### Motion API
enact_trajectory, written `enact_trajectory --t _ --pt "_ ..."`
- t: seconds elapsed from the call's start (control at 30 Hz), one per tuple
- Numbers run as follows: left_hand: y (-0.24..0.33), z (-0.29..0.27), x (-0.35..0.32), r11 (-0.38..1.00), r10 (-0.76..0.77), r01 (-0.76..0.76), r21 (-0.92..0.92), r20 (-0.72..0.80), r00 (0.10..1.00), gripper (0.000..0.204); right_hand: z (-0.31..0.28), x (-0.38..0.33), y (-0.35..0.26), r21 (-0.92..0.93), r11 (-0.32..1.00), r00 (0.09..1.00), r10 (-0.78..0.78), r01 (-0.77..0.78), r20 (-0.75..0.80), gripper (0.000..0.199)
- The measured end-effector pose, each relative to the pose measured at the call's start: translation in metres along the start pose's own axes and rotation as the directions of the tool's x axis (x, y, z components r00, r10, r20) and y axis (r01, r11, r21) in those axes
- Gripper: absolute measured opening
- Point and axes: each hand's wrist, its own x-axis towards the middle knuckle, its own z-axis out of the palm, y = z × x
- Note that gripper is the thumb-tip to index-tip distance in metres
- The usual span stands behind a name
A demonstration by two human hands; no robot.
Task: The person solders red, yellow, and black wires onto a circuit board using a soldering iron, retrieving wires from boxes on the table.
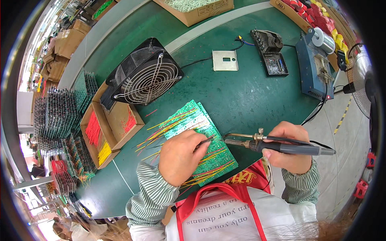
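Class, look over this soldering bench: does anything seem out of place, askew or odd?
One stray red wire lies alone on the green table, outside the cardboard tray of sorted wires. The black square fan sits tilted, propped against that tray. Nothing looks spilled or damaged.

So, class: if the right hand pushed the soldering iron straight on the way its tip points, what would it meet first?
Probably the left hand's fingers. The right hand aims the soldering iron leftward, its tip just above the green circuit board; depth is unclear, so the tip could touch the board first.
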Motion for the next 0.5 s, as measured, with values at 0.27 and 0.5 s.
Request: enact_trajectory --t 0.27,0.5 --pt "0.004 -0.038 -0.058 0.984 -0.083 0.108 0.142 -0.171 0.982 0.010 0.013 -0.014 -0.007 0.028 0.998 0.993 -0.059 0.056 0.106 0.017" --pt "-0.003 -0.013 -0.073 0.968 -0.224 0.225 -0.114 0.027 0.974 0.011 0.040 -0.013 -0.012 0.094 0.994 0.966 0.037 -0.063 0.255 0.014"
